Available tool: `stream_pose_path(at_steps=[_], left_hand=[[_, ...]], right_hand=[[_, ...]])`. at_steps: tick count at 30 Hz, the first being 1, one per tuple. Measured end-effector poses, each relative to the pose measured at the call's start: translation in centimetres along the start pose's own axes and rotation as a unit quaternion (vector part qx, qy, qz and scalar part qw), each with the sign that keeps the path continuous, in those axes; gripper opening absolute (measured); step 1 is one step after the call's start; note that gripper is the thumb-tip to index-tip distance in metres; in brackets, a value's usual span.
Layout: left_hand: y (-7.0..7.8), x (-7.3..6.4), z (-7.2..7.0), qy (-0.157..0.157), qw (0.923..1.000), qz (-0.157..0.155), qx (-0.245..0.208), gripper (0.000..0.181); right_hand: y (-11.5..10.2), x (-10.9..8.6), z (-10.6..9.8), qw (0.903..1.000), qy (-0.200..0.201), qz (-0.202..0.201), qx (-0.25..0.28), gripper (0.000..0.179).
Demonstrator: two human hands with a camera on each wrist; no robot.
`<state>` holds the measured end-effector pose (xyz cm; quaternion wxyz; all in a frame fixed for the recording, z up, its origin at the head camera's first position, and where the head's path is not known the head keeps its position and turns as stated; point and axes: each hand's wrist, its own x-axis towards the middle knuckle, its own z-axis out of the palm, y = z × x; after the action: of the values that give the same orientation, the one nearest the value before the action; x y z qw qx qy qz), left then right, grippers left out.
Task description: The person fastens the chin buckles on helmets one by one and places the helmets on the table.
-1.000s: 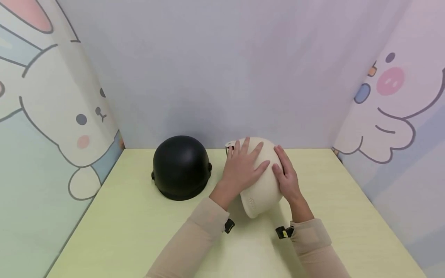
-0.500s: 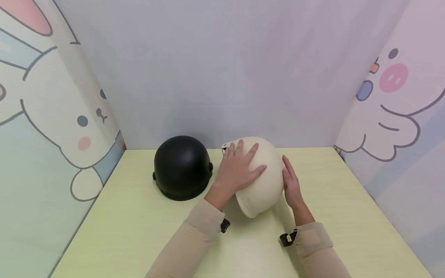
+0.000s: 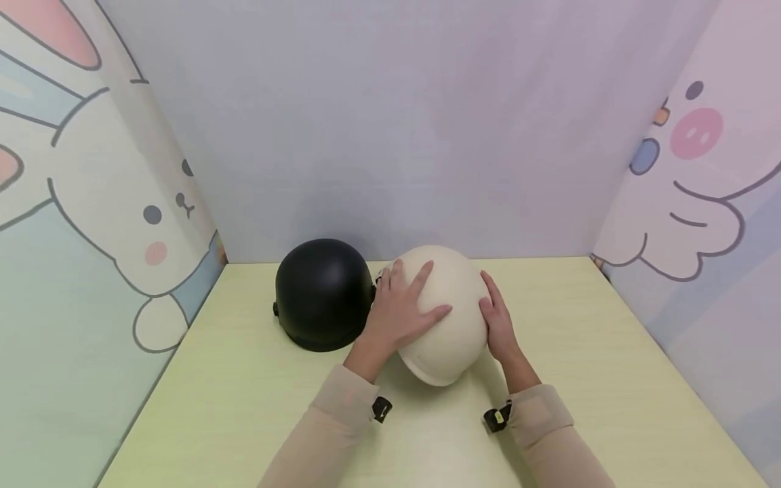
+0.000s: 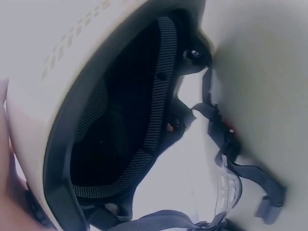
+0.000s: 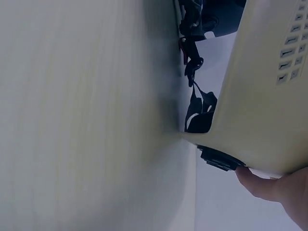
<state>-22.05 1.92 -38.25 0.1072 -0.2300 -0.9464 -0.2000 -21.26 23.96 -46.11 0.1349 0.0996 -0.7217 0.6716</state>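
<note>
A cream helmet [image 3: 454, 318] stands on the table with its dome toward me and its front rim tilted a little off the tabletop. My left hand [image 3: 396, 308] lies spread over its left side, thumb across the dome. Against its right side my right hand [image 3: 499, 322] rests with fingers extended. The left wrist view looks under the rim at the dark inner padding [image 4: 161, 96] and hanging chin straps [image 4: 260, 178]. In the right wrist view a fingertip of the right hand touches a round black side fitting [image 5: 219, 158] of the helmet, below its vent slots.
A black helmet [image 3: 323, 295] sits dome up just left of the cream one, and its right side fitting is close to my left hand. Behind both is a pale backdrop [image 3: 390, 135]. Cartoon-printed panels [image 3: 91, 271] flank the pale yellow table [image 3: 598, 379].
The cream helmet has turned and shifted left, closer to the black helmet, showing more of its dome. My left hand moved with it; the right hand slid down and back along its side.
</note>
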Motion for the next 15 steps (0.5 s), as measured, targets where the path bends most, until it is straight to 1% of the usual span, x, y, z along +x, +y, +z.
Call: stream_pose_path(at_steps=[2, 5, 7, 10, 12, 15], left_hand=[[-0.3, -0.3, 0.4, -0.002, 0.9997, -0.015, -0.022, 0.08], [-0.9, -1.1, 1.1, 0.001, 0.9972, -0.042, -0.061, 0.08], [-1.3, -1.6, 1.7, 0.007, 0.9939, -0.061, -0.091, 0.081], [-2.0, -2.4, 2.4, 0.009, 0.9882, -0.083, -0.129, 0.081], [-2.4, -2.7, 3.0, 0.007, 0.9836, -0.091, -0.156, 0.082], [-3.0, -3.0, 4.1, 0.002, 0.9769, -0.103, -0.187, 0.082]], right_hand=[[0.0, 0.1, 0.0, 0.9998, 0.002, 0.001, -0.018, 0.052], [-0.1, 0.2, 0.1, 0.9978, -0.001, -0.007, -0.067, 0.053], [-0.2, 0.3, 0.3, 0.9943, -0.007, -0.015, -0.106, 0.054], [-0.5, 0.2, 0.7, 0.9867, -0.01, -0.026, -0.16, 0.055], [-0.6, 0.0, 0.9, 0.9821, -0.008, -0.033, -0.185, 0.055], [-0.5, -0.2, 1.1, 0.9774, -0.004, -0.048, -0.206, 0.056]])
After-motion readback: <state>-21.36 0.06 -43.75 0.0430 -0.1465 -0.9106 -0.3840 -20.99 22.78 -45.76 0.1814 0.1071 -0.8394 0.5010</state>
